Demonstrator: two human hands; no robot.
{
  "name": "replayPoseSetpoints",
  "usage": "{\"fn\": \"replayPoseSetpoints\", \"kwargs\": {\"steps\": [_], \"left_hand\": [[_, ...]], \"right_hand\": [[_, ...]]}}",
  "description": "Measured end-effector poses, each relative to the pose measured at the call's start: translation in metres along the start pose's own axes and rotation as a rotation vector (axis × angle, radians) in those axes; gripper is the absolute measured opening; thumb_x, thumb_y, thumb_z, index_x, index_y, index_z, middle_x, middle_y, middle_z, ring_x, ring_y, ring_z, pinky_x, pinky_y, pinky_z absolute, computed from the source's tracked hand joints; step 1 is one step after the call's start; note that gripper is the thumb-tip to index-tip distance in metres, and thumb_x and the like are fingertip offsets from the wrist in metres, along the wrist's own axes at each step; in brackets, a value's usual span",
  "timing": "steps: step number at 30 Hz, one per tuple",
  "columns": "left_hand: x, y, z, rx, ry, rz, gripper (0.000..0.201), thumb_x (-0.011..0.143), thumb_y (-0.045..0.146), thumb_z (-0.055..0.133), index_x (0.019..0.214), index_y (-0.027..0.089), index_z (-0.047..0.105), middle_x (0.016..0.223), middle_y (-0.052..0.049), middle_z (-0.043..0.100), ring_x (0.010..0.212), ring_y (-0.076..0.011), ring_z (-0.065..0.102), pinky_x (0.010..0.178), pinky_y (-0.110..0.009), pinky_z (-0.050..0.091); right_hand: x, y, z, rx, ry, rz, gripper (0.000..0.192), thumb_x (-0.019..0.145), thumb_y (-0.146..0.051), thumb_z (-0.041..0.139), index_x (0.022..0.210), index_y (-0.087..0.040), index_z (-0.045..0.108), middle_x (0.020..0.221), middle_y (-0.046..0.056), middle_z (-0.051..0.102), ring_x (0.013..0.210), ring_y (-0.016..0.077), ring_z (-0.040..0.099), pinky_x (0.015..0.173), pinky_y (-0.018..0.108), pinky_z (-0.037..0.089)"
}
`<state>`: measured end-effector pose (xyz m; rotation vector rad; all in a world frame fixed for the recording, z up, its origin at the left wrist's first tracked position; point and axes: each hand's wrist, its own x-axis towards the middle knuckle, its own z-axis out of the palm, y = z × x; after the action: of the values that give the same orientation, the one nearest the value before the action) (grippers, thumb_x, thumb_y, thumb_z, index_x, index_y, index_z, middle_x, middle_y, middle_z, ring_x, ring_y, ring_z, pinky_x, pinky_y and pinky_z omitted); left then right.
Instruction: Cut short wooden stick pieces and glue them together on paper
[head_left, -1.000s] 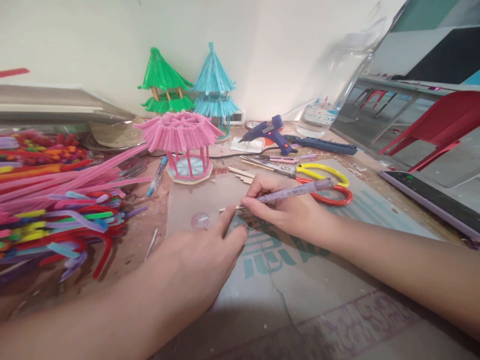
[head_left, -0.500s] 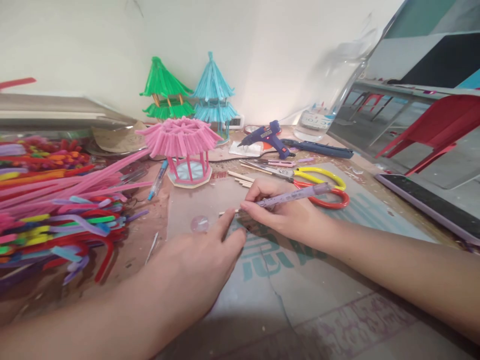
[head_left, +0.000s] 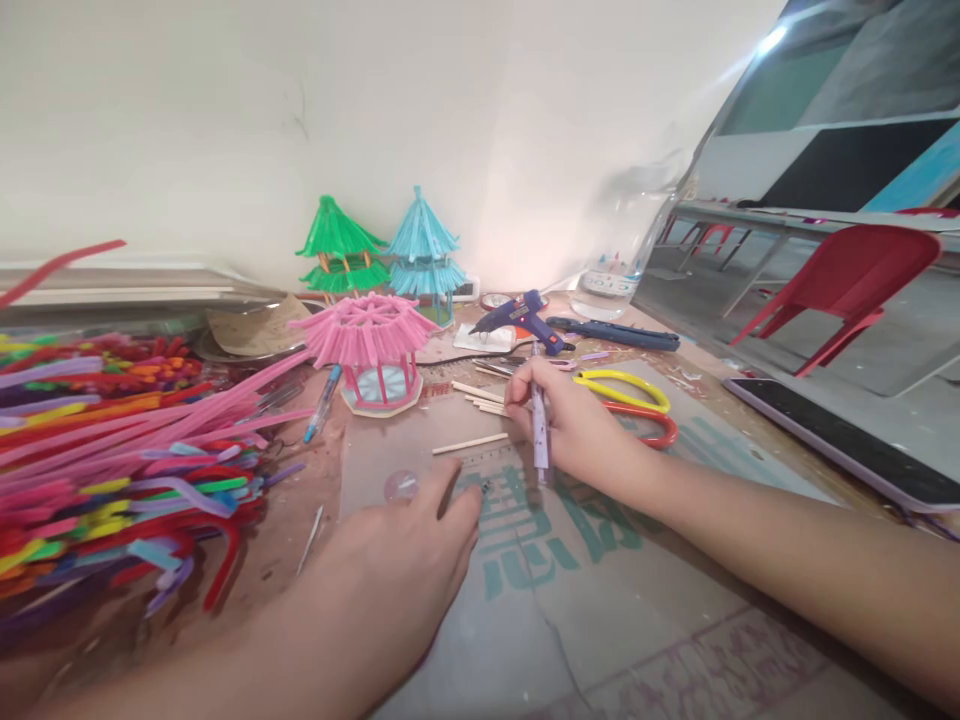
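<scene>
Seen from the head camera, the right hand [head_left: 570, 425] grips a purple pen [head_left: 539, 425], holding it nearly upright with its tip at a clear ruler [head_left: 487, 462] on the table [head_left: 637, 600]. The left hand [head_left: 401, 560] lies flat and empty, fingers spread, a fingertip on the ruler. A thin wooden stick [head_left: 470, 443] lies just beyond, near a pink model pavilion [head_left: 371, 345] and scissors [head_left: 626, 400].

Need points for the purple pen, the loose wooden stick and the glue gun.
purple pen [head_left: 539, 432], head view, on the barrel below the fingers.
wooden stick [head_left: 470, 444], head view, on the middle of its length.
glue gun [head_left: 523, 316], head view, on the blue body.
</scene>
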<state>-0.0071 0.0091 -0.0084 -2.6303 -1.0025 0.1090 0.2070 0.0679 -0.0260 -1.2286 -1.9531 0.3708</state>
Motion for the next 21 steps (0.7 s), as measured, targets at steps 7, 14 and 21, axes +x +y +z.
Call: {"fn": "replayPoseSetpoints", "kwargs": {"steps": [7,14,21], "left_hand": [[0.000,0.000,0.006,0.005,0.038,-0.043,0.035,0.092,0.020,0.049,0.123,0.023,0.064,0.143,-0.013,0.055,0.083,-0.0217,0.072,0.049,-0.027,0.052],[0.001,0.000,0.004,0.027,0.059,-0.007,0.033,0.095,0.021,0.044,0.120,0.022,0.065,0.140,-0.013,0.058,0.087,-0.0238,0.072,0.054,-0.029,0.056],[0.000,0.000,0.000,-0.022,-0.027,0.029,0.036,0.086,0.010,0.053,0.118,0.021,0.065,0.134,-0.013,0.059,0.090,-0.0231,0.070,0.052,-0.026,0.054]], "right_hand": [[0.007,0.010,-0.001,-0.280,-0.040,-0.038,0.013,0.081,-0.013,0.055,0.082,-0.022,0.045,0.074,0.001,0.055,0.071,0.0183,0.051,0.065,0.026,0.036],[0.007,0.004,-0.011,-0.583,-0.139,-0.159,0.014,0.084,-0.008,0.049,0.082,-0.021,0.046,0.076,0.004,0.057,0.070,0.0197,0.049,0.062,0.028,0.031],[-0.002,-0.002,-0.007,-0.309,-0.032,-0.334,0.022,0.076,-0.002,0.047,0.085,-0.022,0.046,0.084,0.005,0.059,0.079,0.0208,0.054,0.070,0.029,0.039]]}}
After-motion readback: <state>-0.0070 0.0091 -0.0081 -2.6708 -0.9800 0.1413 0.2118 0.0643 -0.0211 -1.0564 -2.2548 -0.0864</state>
